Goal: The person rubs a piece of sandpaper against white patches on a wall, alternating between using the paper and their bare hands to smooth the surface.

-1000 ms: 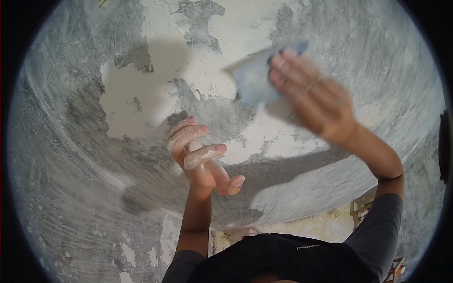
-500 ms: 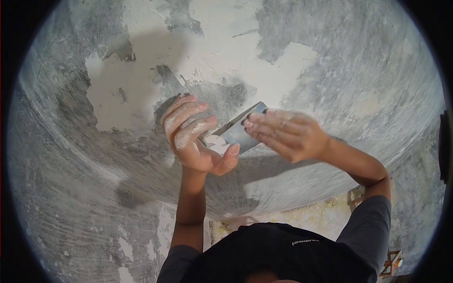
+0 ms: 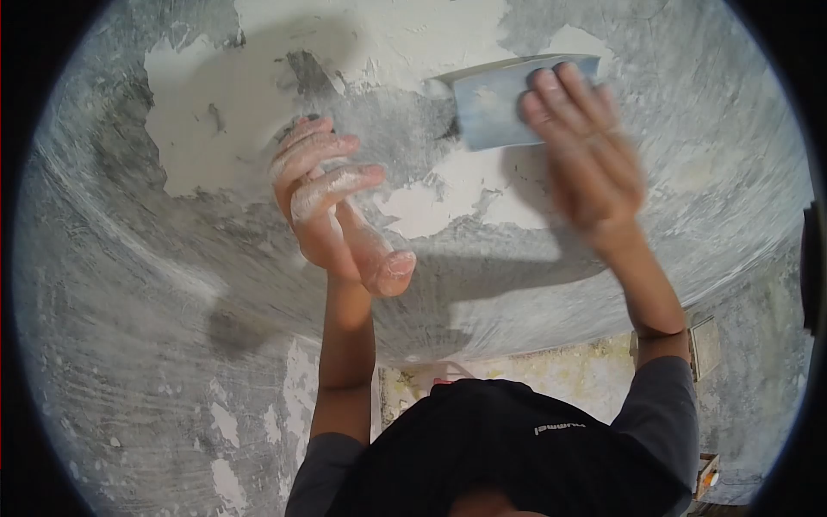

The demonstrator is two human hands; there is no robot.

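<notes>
My right hand (image 3: 594,159), slightly blurred, grips a thin, flat metal scraper blade (image 3: 495,108). The blade is pressed or held close against the grey wall (image 3: 396,129), its long upper edge curving slightly. Patches of white putty (image 3: 422,211) cover parts of the wall, including an area just below the blade. My left hand (image 3: 332,202) is raised to the left of the scraper, palm turned inward. Its fingers are curved and its thumb stands apart, with white putty smeared on them. I make out no tool in it.
Shadows of the hands and arms fall across the wall. Below, past the black shirt (image 3: 491,439), lies a stained, yellowish floor (image 3: 586,362). A small wooden item (image 3: 708,474) is at the lower right. Bare patches mark the lower left wall.
My right hand has swung the scraper up and to the right, away from my left palm. Fresh putty shows on the wall below the blade. My left hand has shifted slightly up and left.
</notes>
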